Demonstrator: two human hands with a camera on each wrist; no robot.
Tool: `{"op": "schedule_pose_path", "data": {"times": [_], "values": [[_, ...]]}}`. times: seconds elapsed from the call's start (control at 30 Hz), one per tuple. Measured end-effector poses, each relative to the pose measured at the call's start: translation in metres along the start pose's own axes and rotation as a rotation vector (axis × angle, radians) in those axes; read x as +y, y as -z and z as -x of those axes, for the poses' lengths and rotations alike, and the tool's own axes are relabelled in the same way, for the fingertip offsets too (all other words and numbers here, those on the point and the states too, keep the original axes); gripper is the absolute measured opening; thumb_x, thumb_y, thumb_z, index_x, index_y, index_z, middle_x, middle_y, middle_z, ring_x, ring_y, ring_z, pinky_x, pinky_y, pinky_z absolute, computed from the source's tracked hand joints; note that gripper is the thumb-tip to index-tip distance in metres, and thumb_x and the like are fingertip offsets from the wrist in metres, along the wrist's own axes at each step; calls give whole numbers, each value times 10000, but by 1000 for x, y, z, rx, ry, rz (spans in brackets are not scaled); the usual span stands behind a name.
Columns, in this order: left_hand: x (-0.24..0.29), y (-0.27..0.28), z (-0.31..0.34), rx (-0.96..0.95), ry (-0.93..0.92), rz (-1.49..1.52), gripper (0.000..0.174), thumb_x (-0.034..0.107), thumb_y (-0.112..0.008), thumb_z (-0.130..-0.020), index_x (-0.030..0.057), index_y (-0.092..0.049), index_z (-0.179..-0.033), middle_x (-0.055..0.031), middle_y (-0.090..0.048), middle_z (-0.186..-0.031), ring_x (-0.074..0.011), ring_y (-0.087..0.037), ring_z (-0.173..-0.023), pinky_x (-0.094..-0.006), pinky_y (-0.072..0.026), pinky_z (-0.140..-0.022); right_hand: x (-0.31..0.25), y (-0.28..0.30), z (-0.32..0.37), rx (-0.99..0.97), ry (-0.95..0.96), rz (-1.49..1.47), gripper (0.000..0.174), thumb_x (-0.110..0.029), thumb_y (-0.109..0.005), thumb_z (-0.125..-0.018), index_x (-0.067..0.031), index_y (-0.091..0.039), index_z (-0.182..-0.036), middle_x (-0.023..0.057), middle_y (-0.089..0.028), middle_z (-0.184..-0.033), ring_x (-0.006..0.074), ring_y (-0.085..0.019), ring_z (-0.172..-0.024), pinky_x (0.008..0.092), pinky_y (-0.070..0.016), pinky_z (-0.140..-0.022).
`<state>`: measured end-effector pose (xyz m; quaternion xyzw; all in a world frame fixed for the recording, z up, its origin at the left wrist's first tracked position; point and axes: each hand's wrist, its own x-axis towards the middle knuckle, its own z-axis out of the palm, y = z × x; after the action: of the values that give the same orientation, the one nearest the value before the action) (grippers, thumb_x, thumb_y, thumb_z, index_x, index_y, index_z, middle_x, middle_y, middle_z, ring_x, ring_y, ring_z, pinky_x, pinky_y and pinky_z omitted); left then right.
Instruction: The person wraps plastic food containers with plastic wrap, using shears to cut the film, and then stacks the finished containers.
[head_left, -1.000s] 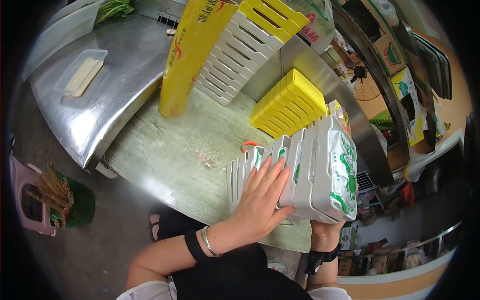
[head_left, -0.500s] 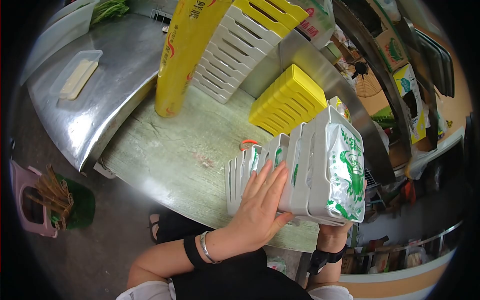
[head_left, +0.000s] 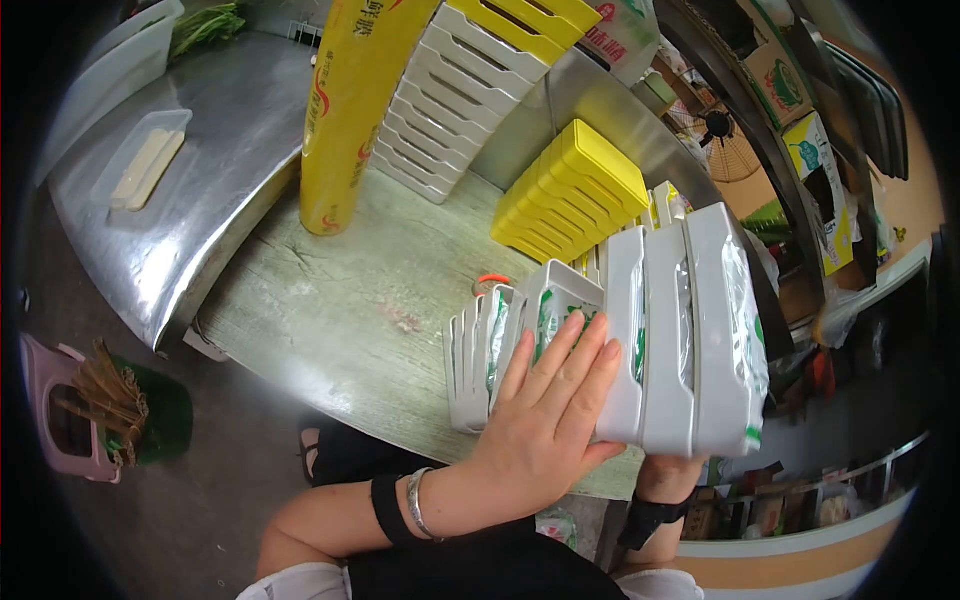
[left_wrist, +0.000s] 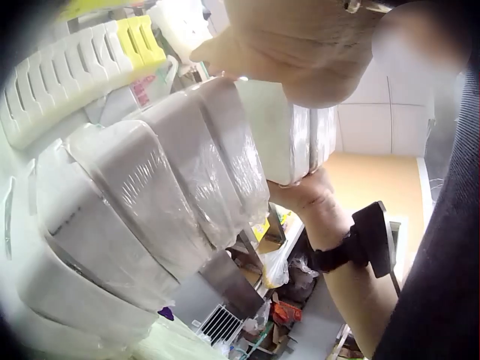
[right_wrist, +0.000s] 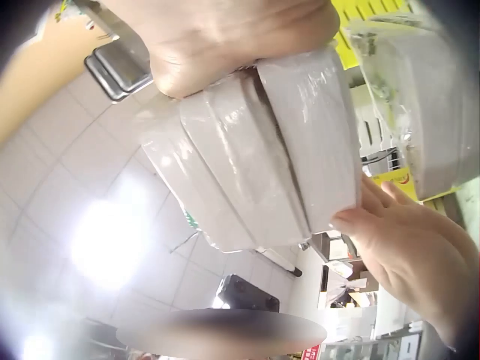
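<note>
White plastic trays stand on edge in a row, some with clear wrap and green-printed bags inside. My right hand [head_left: 670, 478] holds the three right-hand trays [head_left: 668, 350] from their far lower side, its fingers hidden behind them; in the right wrist view its palm [right_wrist: 217, 37] lies against them. My left hand [head_left: 545, 430] rests on the near side of the row, fingers straight, the thumb along the lower edge of the held trays. Just behind its fingertips, a tray shows a green-printed bag [head_left: 550, 312]. More trays [head_left: 466, 375] stand close together left of that hand.
A stack of yellow trays [head_left: 570, 190] stands behind the row on the table [head_left: 390, 270]. Farther back are a white and yellow tray stack [head_left: 440, 110] and a tall yellow roll [head_left: 340, 130]. An orange-red ring [head_left: 490, 283] lies beside the row. A metal counter [head_left: 230, 150] adjoins at left.
The three held trays have moved right and turned, so the end bag's printed face is mostly out of sight. A gap has widened at my left fingers, showing the bag in the tray behind.
</note>
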<state>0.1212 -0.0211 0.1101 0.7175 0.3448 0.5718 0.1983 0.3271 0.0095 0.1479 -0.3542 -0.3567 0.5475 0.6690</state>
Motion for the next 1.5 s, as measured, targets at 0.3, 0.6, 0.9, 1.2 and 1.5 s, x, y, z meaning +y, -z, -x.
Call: {"op": "schedule_pose_path", "data": {"times": [0.3,0.6,0.9,1.2,1.5], "values": [[-13,0,19,-25,91,61,903,165,-748,-764,-59,-216,-1458,-271,-257,-1512,-433,-269,-1405,-564,-215,-1130,-2,20,13,-13,-102,-47,557,-505,-480,-960,-63,-525,-1297,103,-599,-1248,257,-590,-1115,411,-468,-979],[-23,-1,25,-20,117,108,841,127,-706,-809,-66,-206,-1457,-287,-247,-1507,-434,-280,-1396,-538,-232,-1133,4,10,6,-68,-154,-85,541,-508,-458,-974,-67,-550,-1272,91,-612,-1227,247,-594,-1099,395,-457,-983],[-26,-2,25,-6,105,123,842,103,-703,-805,-72,-198,-1455,-291,-248,-1504,-439,-286,-1391,-524,-248,-1134,12,16,3,3,-124,-63,641,-536,-530,-917,-43,-489,-1325,119,-583,-1278,267,-583,-1132,408,-479,-966],[-28,-2,27,-1,102,176,825,55,-679,-814,-91,-176,-1452,-315,-222,-1500,-459,-264,-1392,-489,-241,-1147,14,37,4,-134,-94,6,617,-539,-520,-925,-64,-503,-1319,104,-584,-1278,260,-576,-1140,401,-469,-974],[-38,3,24,30,73,260,818,271,-616,-908,-102,-142,-1460,-342,-132,-1516,-467,-192,-1415,-488,-203,-1147,-7,-22,-5,-128,-127,-3,634,-528,-430,-974,-12,-492,-1336,123,-575,-1295,249,-578,-1145,382,-451,-987]]}}
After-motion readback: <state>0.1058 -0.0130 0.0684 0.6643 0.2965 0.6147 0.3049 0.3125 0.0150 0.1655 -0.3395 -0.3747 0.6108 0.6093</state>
